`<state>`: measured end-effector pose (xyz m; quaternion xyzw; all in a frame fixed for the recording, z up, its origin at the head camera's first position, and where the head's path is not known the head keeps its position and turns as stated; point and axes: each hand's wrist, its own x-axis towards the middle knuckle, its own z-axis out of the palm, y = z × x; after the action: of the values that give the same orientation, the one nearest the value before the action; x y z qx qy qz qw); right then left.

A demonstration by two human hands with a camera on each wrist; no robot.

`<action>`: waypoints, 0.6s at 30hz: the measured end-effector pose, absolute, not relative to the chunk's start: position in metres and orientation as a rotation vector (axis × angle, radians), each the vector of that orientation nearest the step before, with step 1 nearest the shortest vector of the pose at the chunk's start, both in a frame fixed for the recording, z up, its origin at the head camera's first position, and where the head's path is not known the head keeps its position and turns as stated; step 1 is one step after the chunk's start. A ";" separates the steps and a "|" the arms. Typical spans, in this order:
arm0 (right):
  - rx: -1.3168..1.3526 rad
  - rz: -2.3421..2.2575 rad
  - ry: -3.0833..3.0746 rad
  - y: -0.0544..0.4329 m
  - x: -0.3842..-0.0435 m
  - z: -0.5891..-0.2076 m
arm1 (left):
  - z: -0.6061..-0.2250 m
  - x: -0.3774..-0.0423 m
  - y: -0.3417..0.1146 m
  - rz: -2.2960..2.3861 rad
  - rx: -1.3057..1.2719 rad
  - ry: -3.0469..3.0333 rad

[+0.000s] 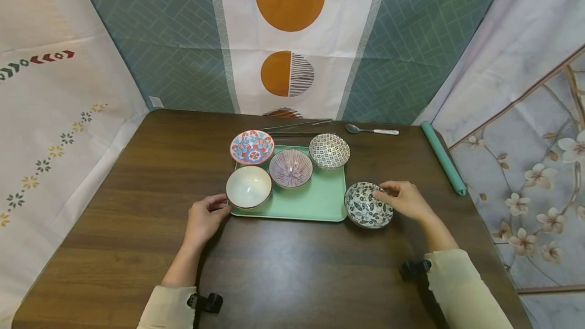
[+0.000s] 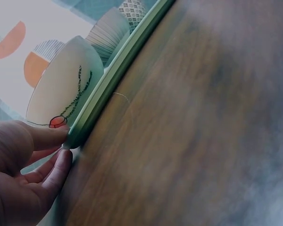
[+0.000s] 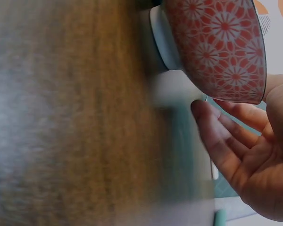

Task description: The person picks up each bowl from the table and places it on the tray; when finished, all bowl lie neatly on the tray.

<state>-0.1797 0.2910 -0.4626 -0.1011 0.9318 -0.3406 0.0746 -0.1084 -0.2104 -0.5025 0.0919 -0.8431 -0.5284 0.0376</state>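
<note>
My left hand (image 1: 204, 221) pinches the near left corner of a green tray (image 1: 315, 202), thumb above and fingers below the rim, as the left wrist view shows. Just inside that corner stands a cream bowl (image 1: 249, 186). At the tray's near right corner, my right hand (image 1: 404, 199) holds a bowl (image 1: 367, 204) by its rim, thumb over the inside. Its inside has dark flowers on white; its outside (image 3: 221, 52) is red with white flowers. Also on the tray are a purple-striped bowl (image 1: 291, 168), a red-and-blue flowered bowl (image 1: 252, 147) and a small-patterned bowl (image 1: 329, 151).
Behind the tray lie thin metal chopsticks (image 1: 297, 134) and a spoon (image 1: 371, 130) with a pale handle. A rolled teal cloth (image 1: 442, 158) lies along the right edge of the brown wooden table (image 1: 292, 278). Patterned cloths hang behind and at both sides.
</note>
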 end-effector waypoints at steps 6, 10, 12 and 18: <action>-0.321 -1.057 2.831 0.289 -0.174 -0.465 | -0.503 -0.108 -0.211 -1.624 0.284 -2.593; -0.354 -1.090 2.867 0.290 -0.172 -0.465 | -0.502 -0.107 -0.211 -1.626 0.290 -2.598; -0.368 -1.103 2.884 0.290 -0.172 -0.464 | -0.502 -0.107 -0.211 -1.630 0.294 -2.594; -0.372 -1.177 2.921 0.283 -0.176 -0.458 | -0.501 -0.108 -0.212 -1.634 0.282 -2.592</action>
<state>-0.1763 0.2829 -0.4578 -0.1173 0.9210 -0.3712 -0.0148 -0.1076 -0.2116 -0.5014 0.0915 -0.8419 -0.5309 0.0322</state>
